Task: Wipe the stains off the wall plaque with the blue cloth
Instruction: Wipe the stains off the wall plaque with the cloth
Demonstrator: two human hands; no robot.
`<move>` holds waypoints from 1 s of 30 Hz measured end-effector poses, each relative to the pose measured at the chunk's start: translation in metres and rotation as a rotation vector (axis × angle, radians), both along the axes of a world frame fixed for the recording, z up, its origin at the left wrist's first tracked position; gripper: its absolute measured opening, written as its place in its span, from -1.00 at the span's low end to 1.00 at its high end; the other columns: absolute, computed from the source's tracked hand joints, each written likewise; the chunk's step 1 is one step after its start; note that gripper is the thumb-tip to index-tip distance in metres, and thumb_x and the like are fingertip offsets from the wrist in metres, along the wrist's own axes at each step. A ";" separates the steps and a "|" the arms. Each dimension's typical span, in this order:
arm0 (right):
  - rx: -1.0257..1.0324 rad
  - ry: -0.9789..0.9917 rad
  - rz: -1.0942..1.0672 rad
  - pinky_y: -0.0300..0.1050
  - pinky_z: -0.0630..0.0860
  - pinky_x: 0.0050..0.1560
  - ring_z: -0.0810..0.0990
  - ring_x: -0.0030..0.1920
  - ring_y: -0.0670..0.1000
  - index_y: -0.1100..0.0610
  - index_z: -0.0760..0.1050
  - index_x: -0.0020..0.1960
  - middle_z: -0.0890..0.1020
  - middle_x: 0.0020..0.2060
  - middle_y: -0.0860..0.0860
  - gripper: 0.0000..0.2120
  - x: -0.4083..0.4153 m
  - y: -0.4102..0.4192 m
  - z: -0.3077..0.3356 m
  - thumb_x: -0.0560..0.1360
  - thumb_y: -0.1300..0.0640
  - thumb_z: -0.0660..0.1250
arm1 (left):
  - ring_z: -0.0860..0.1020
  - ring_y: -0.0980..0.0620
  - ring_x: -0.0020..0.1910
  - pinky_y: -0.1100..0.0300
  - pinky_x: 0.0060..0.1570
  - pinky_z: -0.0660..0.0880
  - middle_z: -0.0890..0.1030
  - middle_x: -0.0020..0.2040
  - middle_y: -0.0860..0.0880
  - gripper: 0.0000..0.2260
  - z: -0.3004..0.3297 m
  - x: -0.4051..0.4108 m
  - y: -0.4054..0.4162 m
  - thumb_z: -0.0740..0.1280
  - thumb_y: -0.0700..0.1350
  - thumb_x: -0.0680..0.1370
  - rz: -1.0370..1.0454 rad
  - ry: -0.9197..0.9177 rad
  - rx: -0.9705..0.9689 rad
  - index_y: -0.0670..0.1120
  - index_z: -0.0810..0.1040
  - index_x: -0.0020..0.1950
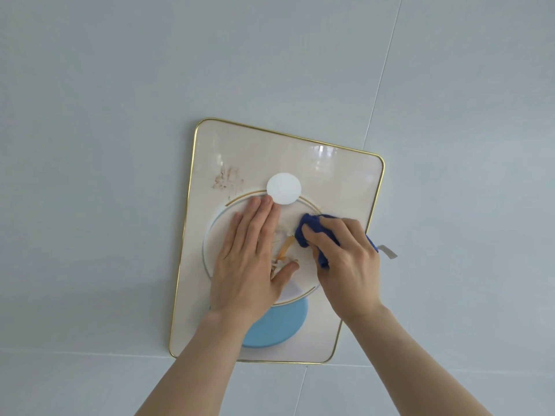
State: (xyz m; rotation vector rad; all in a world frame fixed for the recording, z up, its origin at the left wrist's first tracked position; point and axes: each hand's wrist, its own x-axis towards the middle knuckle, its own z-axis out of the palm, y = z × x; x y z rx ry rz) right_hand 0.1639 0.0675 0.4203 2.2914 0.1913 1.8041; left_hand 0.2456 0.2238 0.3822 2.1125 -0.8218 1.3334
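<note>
A cream wall plaque [339,181] with a thin gold rim hangs on a pale tiled wall. It shows a white disc, a gold-lined circle and a light blue disc. Reddish-brown stains [227,180] smear its upper left area. My left hand [250,259] lies flat on the plaque's middle, fingers together, palm pressing on the surface. My right hand [345,262] is bunched around the dark blue cloth [310,232] and presses it against the plaque right of centre. A white label [388,251] sticks out of the cloth beyond my knuckles.
Pale grey-blue wall tiles [120,145] surround the plaque, with grout lines running up on the right and across below. Nothing else hangs nearby.
</note>
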 end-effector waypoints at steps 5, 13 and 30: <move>0.125 0.215 -0.020 -0.01 0.56 -0.42 0.59 -0.17 0.13 0.04 0.70 -0.05 0.66 -0.15 -0.03 -0.57 -0.024 -0.001 -0.017 0.23 0.49 0.51 | -0.10 0.03 0.69 0.07 0.66 -0.08 -0.01 0.72 -0.02 -0.10 0.007 -0.012 0.010 0.36 0.22 0.55 -0.048 0.058 0.059 -0.12 -0.03 0.69; 0.271 -0.060 0.206 -0.04 0.54 -0.18 0.59 -0.05 0.13 0.08 0.72 0.04 0.70 -0.01 -0.01 -0.79 -0.024 0.039 0.025 0.48 0.32 0.54 | 0.00 -0.05 0.69 -0.03 0.66 -0.03 0.09 0.70 -0.05 -0.20 0.002 -0.012 0.046 0.35 0.22 0.56 -0.036 -0.009 -0.137 -0.08 0.11 0.67; -0.186 0.000 0.209 0.08 0.57 0.01 0.57 0.15 0.23 0.14 0.69 0.12 0.69 0.12 0.11 -0.61 0.062 0.082 0.049 0.41 0.49 0.39 | -0.05 -0.02 0.70 -0.09 0.64 0.03 0.04 0.71 -0.06 0.07 -0.021 0.037 0.068 0.37 0.43 0.43 -0.021 0.099 -0.242 -0.12 -0.03 0.69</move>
